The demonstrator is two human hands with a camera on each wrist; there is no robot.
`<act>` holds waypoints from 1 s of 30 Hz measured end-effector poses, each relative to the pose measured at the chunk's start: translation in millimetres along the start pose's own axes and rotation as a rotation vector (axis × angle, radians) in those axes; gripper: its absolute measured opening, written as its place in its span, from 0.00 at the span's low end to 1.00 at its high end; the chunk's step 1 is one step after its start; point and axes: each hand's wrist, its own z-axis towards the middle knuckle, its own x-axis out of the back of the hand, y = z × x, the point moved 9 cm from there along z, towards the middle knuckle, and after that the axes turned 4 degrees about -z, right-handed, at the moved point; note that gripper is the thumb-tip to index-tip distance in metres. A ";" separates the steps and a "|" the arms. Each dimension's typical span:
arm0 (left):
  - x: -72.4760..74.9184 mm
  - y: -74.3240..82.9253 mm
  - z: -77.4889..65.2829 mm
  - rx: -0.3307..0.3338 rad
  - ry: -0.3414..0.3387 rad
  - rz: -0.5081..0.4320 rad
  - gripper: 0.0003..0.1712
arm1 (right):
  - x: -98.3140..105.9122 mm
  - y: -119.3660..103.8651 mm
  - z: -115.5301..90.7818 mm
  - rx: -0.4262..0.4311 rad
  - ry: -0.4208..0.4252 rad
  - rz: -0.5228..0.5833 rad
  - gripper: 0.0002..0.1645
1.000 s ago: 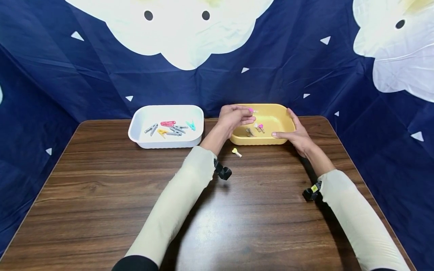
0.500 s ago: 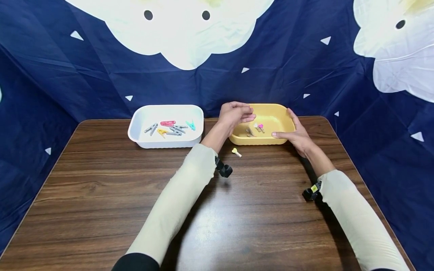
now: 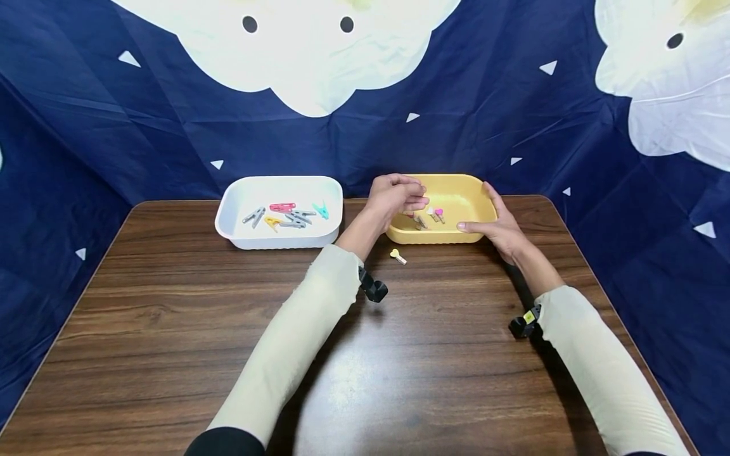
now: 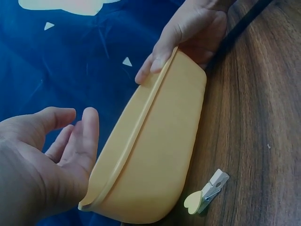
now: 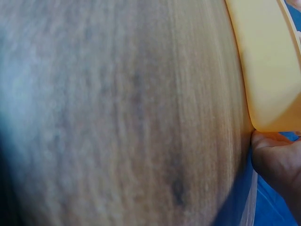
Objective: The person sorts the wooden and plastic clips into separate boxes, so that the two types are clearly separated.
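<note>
My left hand [image 3: 396, 193] hovers over the left end of the yellow basket [image 3: 473, 202], thumb and fingers apart with nothing between them in the left wrist view. My right hand [image 3: 499, 225] grips the basket's right end, thumb over the rim. Several small wooden clips lie inside, among them a pink-heart clip [image 3: 439, 214] and a white-topped clip [image 3: 431, 213]. Another clip [image 3: 409, 215] shows just under my left hand, partly covered by it. On the table in front of the basket is a mini clothespin with a yellow heart [image 4: 202, 195].
To the left stands a white basket [image 3: 228, 221] holding several plastic clothespins: a red one [image 3: 282, 208], a yellow one [image 3: 272, 223], a turquoise one [image 3: 322, 210] and grey ones [image 3: 293, 224]. A dark blue cloth [image 3: 365, 145] hangs right behind the wooden table [image 3: 228, 316].
One second ago my left hand held a pink-topped clip above the yellow basket. It has let go, and another clip now shows inside below the hand. My right hand keeps its hold.
</note>
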 end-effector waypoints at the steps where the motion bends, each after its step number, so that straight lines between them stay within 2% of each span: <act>1: 0.0 0.0 -0.6 -0.001 0.000 0.020 0.07 | 0.0 0.1 -0.1 0.001 0.000 0.002 0.78; 6: -0.5 0.9 -3.2 -0.004 0.005 0.089 0.03 | 0.2 -0.1 -0.6 0.002 0.000 0.002 0.78; 14: -1.0 3.2 -7.7 -0.010 -0.018 0.172 0.02 | -0.3 -1.0 -0.3 0.002 0.000 0.004 0.77; 30: -5.2 4.0 -20.5 0.041 -0.103 0.184 0.04 | -0.8 -1.6 -3.1 0.003 0.000 0.016 0.77</act>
